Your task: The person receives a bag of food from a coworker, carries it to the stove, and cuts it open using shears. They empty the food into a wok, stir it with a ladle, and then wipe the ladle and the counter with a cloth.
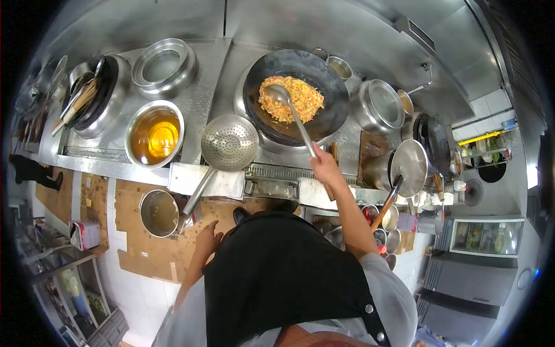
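Note:
My right hand (325,169) is wrapped around the handle of a long metal ladle (298,120). The ladle's bowl rests on orange-yellow fried rice (306,98) in a large black wok (332,115) on the stove. My left hand (208,238) hangs low beside my black apron (272,277), holding nothing, with its fingers apart. In front of it, a perforated strainer (229,143) lies at the stove's front edge, its handle pointing down toward me. A metal pot of amber oil (155,134) stands left of the strainer.
White folded cloths (208,181) lie along the stove edge. A pot with liquid (160,213) stands low at left. Several seasoning containers (390,218) sit at right, near a second ladle with a wooden handle (384,211). Another person's leg (37,173) shows at far left.

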`<state>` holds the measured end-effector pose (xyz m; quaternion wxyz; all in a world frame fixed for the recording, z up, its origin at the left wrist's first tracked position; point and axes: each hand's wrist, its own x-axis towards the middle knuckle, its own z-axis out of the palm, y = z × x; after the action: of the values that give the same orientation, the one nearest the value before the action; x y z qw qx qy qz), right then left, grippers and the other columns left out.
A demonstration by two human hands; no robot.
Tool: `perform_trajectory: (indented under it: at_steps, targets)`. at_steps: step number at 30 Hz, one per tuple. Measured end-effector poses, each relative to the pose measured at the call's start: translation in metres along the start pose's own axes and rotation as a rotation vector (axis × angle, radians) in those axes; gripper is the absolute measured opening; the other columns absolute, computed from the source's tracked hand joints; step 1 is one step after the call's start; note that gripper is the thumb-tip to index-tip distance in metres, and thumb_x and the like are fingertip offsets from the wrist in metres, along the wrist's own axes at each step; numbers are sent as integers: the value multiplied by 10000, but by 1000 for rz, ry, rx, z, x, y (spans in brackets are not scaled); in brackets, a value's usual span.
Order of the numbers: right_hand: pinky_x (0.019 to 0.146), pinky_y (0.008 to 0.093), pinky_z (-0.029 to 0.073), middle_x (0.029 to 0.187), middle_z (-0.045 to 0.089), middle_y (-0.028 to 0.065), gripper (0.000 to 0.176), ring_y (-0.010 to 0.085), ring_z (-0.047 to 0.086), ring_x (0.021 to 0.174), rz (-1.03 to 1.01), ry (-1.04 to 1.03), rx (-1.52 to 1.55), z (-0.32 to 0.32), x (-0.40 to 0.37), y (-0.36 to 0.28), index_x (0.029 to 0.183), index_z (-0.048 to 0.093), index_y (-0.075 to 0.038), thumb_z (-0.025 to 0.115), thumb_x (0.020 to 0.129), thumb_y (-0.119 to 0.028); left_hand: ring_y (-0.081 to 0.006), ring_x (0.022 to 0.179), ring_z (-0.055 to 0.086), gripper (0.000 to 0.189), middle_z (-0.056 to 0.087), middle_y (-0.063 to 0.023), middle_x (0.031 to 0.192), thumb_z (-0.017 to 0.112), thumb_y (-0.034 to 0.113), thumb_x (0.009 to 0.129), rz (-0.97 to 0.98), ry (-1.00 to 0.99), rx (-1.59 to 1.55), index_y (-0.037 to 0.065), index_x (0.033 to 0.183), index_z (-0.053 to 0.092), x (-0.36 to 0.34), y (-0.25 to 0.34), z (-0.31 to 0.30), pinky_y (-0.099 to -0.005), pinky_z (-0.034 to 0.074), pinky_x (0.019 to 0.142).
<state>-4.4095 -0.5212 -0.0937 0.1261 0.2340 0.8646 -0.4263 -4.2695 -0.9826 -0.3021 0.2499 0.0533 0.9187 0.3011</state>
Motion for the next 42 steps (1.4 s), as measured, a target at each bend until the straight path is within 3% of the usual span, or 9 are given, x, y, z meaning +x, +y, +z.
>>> perform_trajectory:
  at_steps: [12,15,19,24,26,33,35,37,42]
  targets:
    - [838,386,543,1033,742,237,602,285,705,882,0,159,-4,-19,13,16,1649,436,-125,595,1071,-179,-382,1045,730,570,739,-217,1268,782,232,944,-122,156,-169,98,1470,608,3,-7,-9,-466,582,923]
    - [653,362,520,820,621,61,631,167,580,696,-295,290,-99,-1,28,58,1653,439,-114,612,1055,-217,-380,1028,733,563,747,-212,1250,790,233,936,-115,128,-154,96,1455,622,8,-3,-4,-468,584,917]
    - [936,374,535,1146,737,273,615,329,724,1013,31,98,-68,-28,27,22,1649,441,-153,618,1061,-183,-384,1028,737,554,759,-212,1220,796,243,932,-30,66,-154,94,1441,635,25,-1,-7,-473,582,920]
    - [919,412,563,1061,742,218,643,293,724,942,-378,479,-101,-7,69,66,1654,437,-171,641,1045,-194,-400,1060,743,538,763,-224,1214,799,247,930,-28,68,-119,76,1419,654,39,-3,-4,-484,581,932]
    - [974,410,548,1184,745,244,632,315,727,1037,28,189,20,-29,54,29,1643,450,-156,641,1042,-192,-410,1073,741,523,761,-229,1218,798,242,930,-17,37,-114,67,1404,663,42,1,-6,-487,578,942]
    - [549,308,452,712,536,-24,648,102,517,606,-279,313,-25,-17,38,66,1665,444,-219,636,1046,-206,-419,1128,720,476,755,-234,1218,784,243,936,14,21,-122,46,1356,681,35,17,-11,-486,567,979]
    - [585,304,454,743,570,-7,642,105,519,639,132,44,90,-34,18,15,1662,447,-191,633,1048,-200,-417,1137,716,474,753,-237,1219,781,248,937,25,-13,-104,39,1351,682,36,15,-11,-487,567,980]
    - [898,368,504,1149,664,201,592,271,654,995,32,126,-15,-43,24,9,1631,465,-131,613,1061,-195,-418,1139,715,476,750,-243,1220,779,252,937,1,-29,-116,34,1349,681,34,18,-12,-489,566,980]
    - [844,380,519,1106,680,188,623,256,664,935,-288,254,-60,-23,-1,50,1637,454,-121,629,1045,-203,-426,1147,710,460,745,-250,1231,773,242,941,-23,23,-115,24,1336,684,24,13,-13,-495,564,981]
